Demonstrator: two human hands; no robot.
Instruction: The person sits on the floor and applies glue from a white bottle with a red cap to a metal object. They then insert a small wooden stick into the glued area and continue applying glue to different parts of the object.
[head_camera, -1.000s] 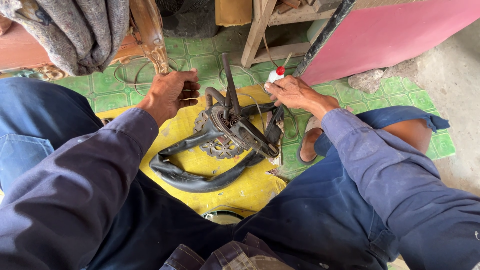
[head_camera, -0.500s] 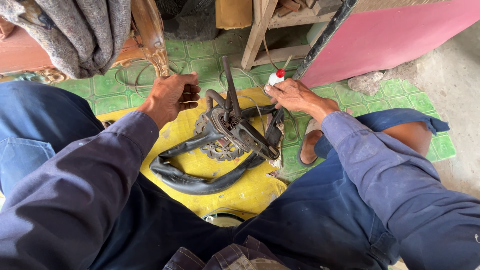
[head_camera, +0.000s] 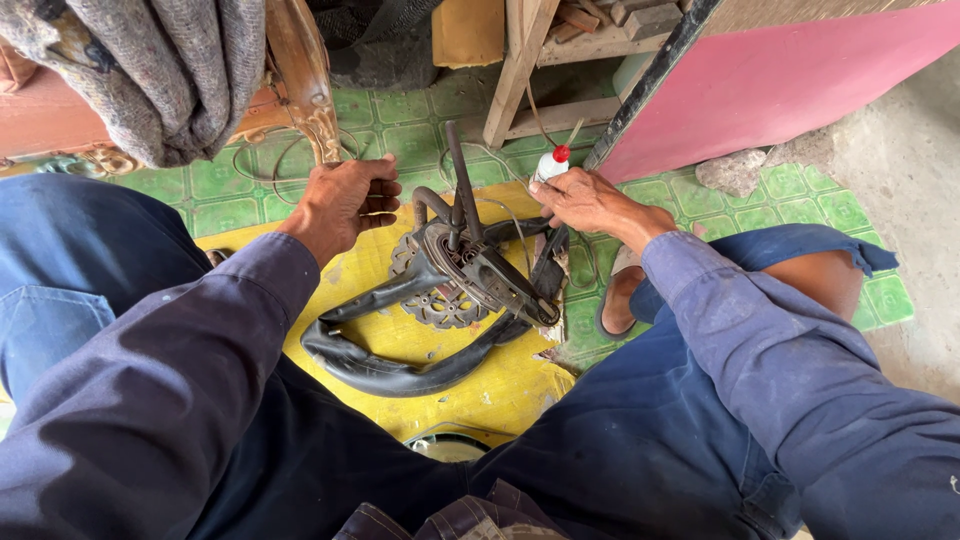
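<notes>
Right hand (head_camera: 590, 203) pinching small white bottle (head_camera: 549, 167), red nozzle up, left hand (head_camera: 342, 203) curled, contents hidden.

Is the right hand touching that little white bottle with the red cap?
Touching. The head view shows the right hand with its fingers wrapped round the lower end of the bottle; no gap shows, and only the bottle's top sticks out above the hand.
</notes>
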